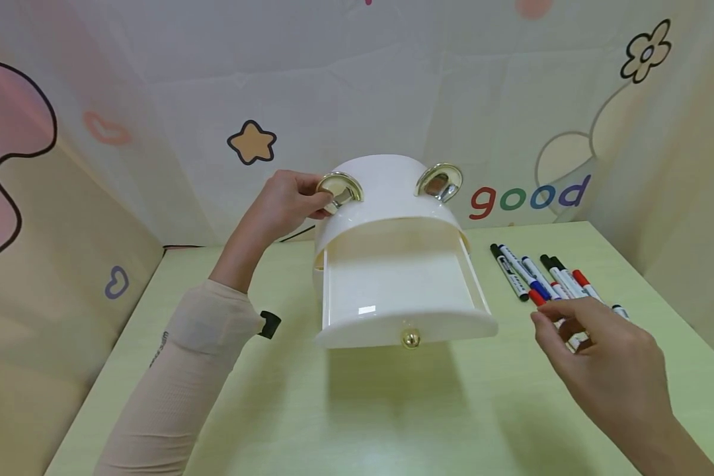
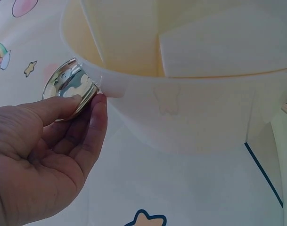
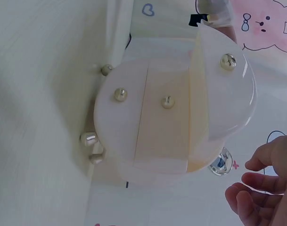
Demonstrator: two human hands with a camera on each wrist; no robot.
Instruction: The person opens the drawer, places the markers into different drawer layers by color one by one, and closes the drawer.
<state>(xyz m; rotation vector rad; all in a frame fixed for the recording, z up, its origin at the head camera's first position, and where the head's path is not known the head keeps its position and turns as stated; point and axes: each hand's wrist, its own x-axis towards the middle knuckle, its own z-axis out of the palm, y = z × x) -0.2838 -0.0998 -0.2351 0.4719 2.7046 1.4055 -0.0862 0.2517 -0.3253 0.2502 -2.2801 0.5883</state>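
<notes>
A white rounded storage box (image 1: 387, 182) stands on the table, with gold ear-shaped pieces on top. Its top drawer (image 1: 393, 284) is pulled far out, and I see nothing inside it. My left hand (image 1: 288, 201) pinches the left gold ear (image 2: 68, 87) between thumb and fingers. My right hand (image 1: 613, 357) hovers to the right of the drawer, fingers loosely bent, holding nothing. In the right wrist view that hand (image 3: 268, 188) is apart from the box; the middle drawer (image 3: 164, 127) and bottom drawer (image 3: 118, 120) are closed, each with a round knob.
Several whiteboard markers (image 1: 510, 272) with black, blue and red caps lie on the table right of the box, partly hidden by my right hand. The pale green table (image 1: 393, 423) meets a printed cloth backdrop (image 1: 357, 99) close behind the box.
</notes>
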